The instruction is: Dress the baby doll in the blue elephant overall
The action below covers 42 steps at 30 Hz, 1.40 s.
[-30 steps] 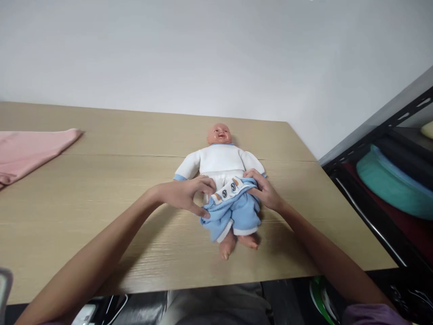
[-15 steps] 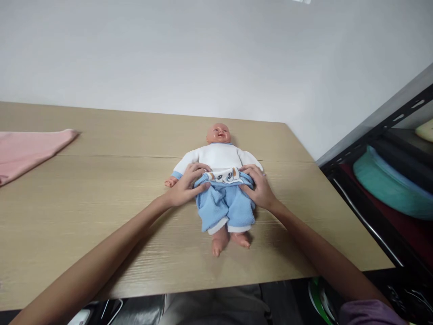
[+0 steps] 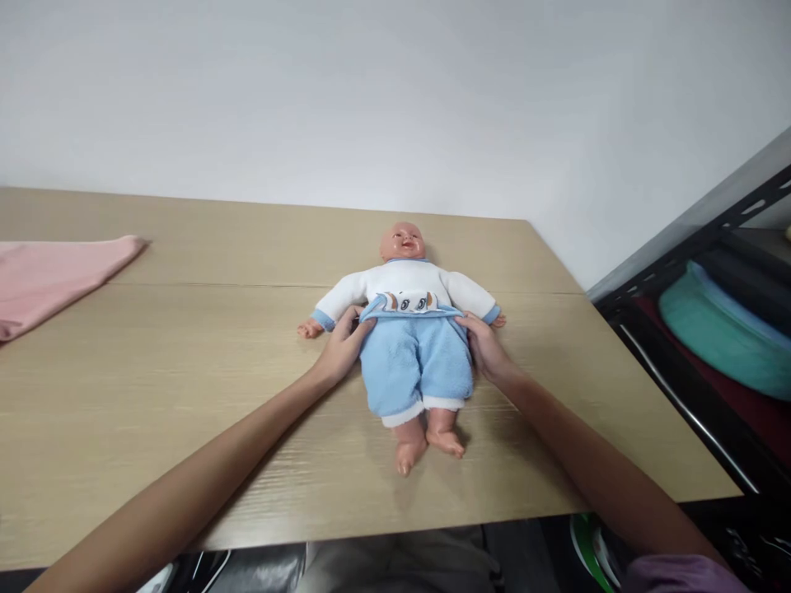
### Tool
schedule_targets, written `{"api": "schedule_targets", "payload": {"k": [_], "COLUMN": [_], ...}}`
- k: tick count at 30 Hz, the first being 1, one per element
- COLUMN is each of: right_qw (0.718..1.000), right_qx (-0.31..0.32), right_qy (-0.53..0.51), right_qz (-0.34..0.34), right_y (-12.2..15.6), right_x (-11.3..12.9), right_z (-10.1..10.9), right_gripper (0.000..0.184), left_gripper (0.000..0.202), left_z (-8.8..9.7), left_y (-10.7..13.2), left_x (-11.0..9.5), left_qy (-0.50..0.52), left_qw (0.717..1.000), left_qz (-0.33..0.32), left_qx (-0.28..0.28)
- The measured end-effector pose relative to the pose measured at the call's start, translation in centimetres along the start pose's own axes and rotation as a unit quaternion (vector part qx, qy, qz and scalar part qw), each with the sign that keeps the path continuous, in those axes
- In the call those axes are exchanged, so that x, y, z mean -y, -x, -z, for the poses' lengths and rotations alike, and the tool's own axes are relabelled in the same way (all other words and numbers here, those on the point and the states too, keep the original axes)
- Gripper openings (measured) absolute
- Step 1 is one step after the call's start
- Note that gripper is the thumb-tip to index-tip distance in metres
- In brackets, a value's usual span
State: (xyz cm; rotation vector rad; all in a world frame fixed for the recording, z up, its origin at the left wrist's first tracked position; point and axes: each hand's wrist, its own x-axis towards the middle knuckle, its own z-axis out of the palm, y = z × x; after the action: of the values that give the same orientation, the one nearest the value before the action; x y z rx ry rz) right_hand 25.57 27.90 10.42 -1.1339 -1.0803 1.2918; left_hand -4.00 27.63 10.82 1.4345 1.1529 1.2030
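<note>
A baby doll (image 3: 406, 278) lies on its back on the table, head toward the wall, in a white top with blue cuffs and a printed animal face. Light blue trousers (image 3: 395, 362) with white leg ends cover its legs, and both bare feet stick out. My left hand (image 3: 344, 346) pinches the trousers' waist edge on the left side, thumb on top. On the opposite side my right hand (image 3: 486, 346) grips the same edge, its fingers partly hidden behind the cloth. Between the hands the waist edge is stretched nearly straight below the printed face.
A pink cloth (image 3: 55, 276) lies on the wooden table (image 3: 216, 371) at the far left. A white wall (image 3: 309, 99) rises behind. On the right, a black metal rack (image 3: 673, 263) holds a teal item (image 3: 723, 329).
The trousers have been drawn up and smoothed, and their bunched waist is now stretched taut. Both hands have moved outward to the doll's sides, and more of its right-side arm shows.
</note>
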Motion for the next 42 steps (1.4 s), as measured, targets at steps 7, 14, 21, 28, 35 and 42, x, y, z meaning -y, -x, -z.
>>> {"api": "schedule_targets", "payload": {"k": [7,14,21,28,35,42], "right_qw": [0.991,0.979,0.929,0.963,1.000,0.996], "right_qx": [0.069,0.067,0.147,0.035,-0.014,-0.012], "right_qy": [-0.107,0.134,0.255,0.248,-0.009,-0.076], "right_qz": [-0.029,0.138,0.226,0.100,-0.021,-0.038], "right_y": [-0.5,0.6,-1.4,-1.7,0.9,0.5], "right_x": [0.6,1.8,5.9,2.1,-0.3,0.1], "right_z": [-0.6,0.6,-1.3,0.5,0.5,-0.1], "right_gripper": [0.037,0.022,0.023,0.042,0.036,0.041], "left_gripper": [0.044,0.038,0.042,0.042,0.035,0.044], "left_z": [0.2,1.6,1.2,2.1,1.1,-0.2], "left_y": [-1.0,-1.1,-3.7,-2.7,-0.3,-0.5], "left_x": [-0.7,-1.7,-3.7,-1.7,-0.4,0.0], "left_qy": [0.225,-0.004,-0.014,-0.127,-0.081,0.226], "left_qw": [0.970,0.996,0.989,0.984,0.994,0.967], "left_qz": [0.081,-0.052,-0.070,-0.034,0.028,0.100], "left_qx": [0.055,0.071,0.128,0.118,0.066,0.068]}}
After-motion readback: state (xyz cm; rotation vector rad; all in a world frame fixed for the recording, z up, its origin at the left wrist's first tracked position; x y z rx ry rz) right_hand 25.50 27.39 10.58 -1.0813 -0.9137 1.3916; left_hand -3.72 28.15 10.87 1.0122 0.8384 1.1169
